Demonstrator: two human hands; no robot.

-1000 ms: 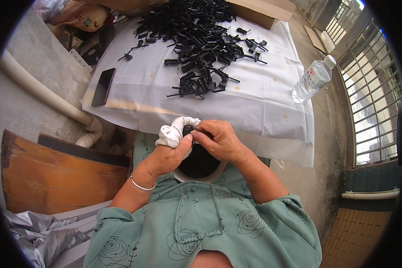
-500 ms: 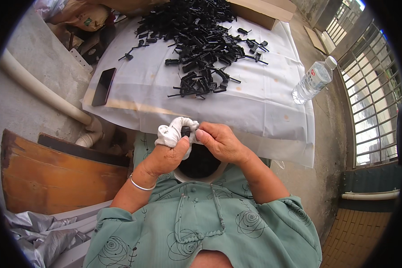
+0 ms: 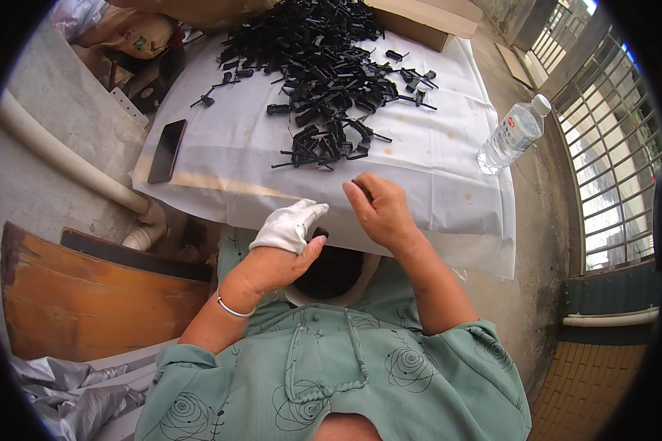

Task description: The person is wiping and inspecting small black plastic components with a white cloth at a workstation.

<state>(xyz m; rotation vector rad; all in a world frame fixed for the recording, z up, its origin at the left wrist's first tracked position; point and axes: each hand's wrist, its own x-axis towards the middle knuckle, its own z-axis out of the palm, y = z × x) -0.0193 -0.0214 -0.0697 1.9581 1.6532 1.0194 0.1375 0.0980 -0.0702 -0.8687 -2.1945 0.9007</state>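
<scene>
My left hand (image 3: pixel 283 234) wears a white cloth glove over the fingers, while its thumb is bare. A small black plastic part (image 3: pixel 321 232) shows between that thumb and the gloved fingers, mostly covered. To the right and a little higher, my right hand (image 3: pixel 382 213) is bare and has its fingers curled in; a bit of something dark shows at the fingertips, too hidden to name. Below both hands a pale bucket (image 3: pixel 368 275) with a dark inside stands between my knees. Ahead, a large pile of black plastic parts (image 3: pixel 331 81) with thin stems covers the table's middle.
White sheeting (image 3: pixel 434 140) covers the table. A phone (image 3: pixel 168 151) lies at its left edge, and a clear water bottle (image 3: pixel 515 132) stands at the right. An open cardboard box (image 3: pixel 419 26) is at the back. A wooden board (image 3: pixel 103 294) leans at the left.
My right hand has moved away from the left, up and to the right toward the pile. My left hand has turned, and less of the black part shows in it.
</scene>
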